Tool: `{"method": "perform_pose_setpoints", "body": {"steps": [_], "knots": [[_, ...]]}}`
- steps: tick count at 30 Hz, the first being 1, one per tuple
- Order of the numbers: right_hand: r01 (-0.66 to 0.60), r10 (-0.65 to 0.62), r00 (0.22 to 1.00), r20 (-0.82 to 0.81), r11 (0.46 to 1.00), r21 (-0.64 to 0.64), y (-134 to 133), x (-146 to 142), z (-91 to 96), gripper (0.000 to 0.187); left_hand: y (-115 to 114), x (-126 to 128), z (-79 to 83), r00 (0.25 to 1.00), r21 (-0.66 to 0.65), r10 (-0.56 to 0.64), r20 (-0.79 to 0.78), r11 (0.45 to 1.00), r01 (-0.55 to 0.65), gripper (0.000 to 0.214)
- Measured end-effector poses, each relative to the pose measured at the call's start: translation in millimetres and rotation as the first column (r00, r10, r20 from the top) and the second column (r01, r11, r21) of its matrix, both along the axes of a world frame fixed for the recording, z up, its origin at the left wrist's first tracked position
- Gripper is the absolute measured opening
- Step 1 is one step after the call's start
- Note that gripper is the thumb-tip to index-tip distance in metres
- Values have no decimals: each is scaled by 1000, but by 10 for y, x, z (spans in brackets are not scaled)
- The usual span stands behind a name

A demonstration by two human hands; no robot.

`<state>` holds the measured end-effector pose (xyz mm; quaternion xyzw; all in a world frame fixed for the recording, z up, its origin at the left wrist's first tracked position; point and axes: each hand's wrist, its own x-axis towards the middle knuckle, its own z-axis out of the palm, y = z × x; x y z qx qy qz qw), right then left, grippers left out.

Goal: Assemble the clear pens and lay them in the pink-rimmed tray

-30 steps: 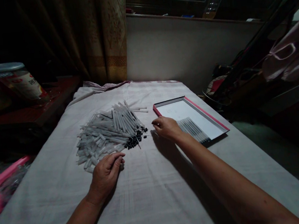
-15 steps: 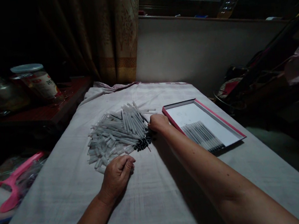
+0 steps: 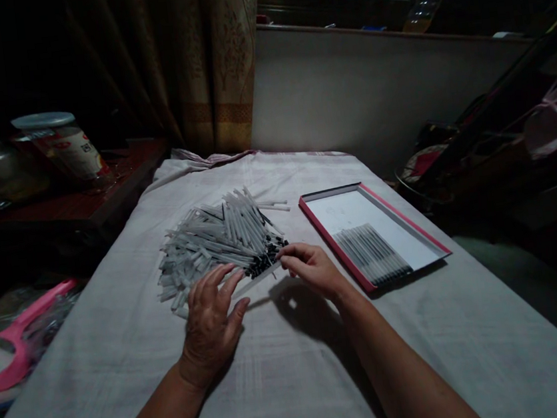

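A big heap of thin translucent tubes with black ends, which look like pen refills (image 3: 196, 242), lies on the cloth-covered table. My right hand (image 3: 315, 273) pinches one refill (image 3: 262, 278) by its right end, at the near side of the heap. That refill slants down to the left, toward my left hand (image 3: 211, 321). Fingers and thumb of the left hand are apart around its far end; I cannot tell if they touch it. To the right sits a shallow box (image 3: 326, 242) with red sides. A neat row of refills (image 3: 371, 252) lies in its near part.
A couple of loose refills (image 3: 275, 206) lie behind the heap. Lidded jars (image 3: 73, 148) stand on a dark red side table (image 3: 120, 187) at left. Below it is a pink-handled item (image 3: 19, 336) among plastic bags. A curtain (image 3: 212, 69) and wall are behind.
My right hand has come back from the heap's right side toward me, now with a refill in its fingers. My left hand has gone from loosely closed to spread.
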<state>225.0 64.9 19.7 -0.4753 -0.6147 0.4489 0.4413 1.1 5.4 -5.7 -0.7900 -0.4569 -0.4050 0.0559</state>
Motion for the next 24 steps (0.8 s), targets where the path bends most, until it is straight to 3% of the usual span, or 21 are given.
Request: {"method": "perform_pose_setpoints", "body": {"steps": [4,7,9,11,13,15,17,19,21,24], "knots": [[-176,175,984,-18,984,-30,-103,-75,-26,23,13,-11,-70,993,-78,-94,-71,993,88,26],[-80,75,996,53,992,100,-56,-10,-144,27,17,-29,-109,999,-106,-40,-30,994,36,26],[-36,-29,967,252,968,250,-25,46,-224,27,17,-40,-116,1000,-123,-1,-5,992,1,28],[-109,-85,847,525,938,329,-13,64,-265,31,19,-47,-115,1000,-139,14,4,990,-13,28],[-220,-92,673,734,922,318,-13,33,-262,33,25,-52,-110,1000,-151,10,6,988,-9,28],[-291,-95,544,834,911,293,-10,-22,-236,30,32,-57,-103,1000,-166,-7,12,986,9,27],[-316,-104,503,858,902,295,-7,-60,-209,27,38,-63,-96,999,-179,-27,24,983,30,29],[-310,-129,554,822,885,348,-25,-58,-188,27,44,-69,-90,999,-194,-34,37,980,40,30],[-274,-167,677,716,846,457,-81,-17,-156,28,47,-72,-87,998,-199,-34,44,979,42,31],[-60,-250,870,424,801,596,-216,81,-57,22,51,-68,-88,999,-174,-33,40,984,40,31]]}}
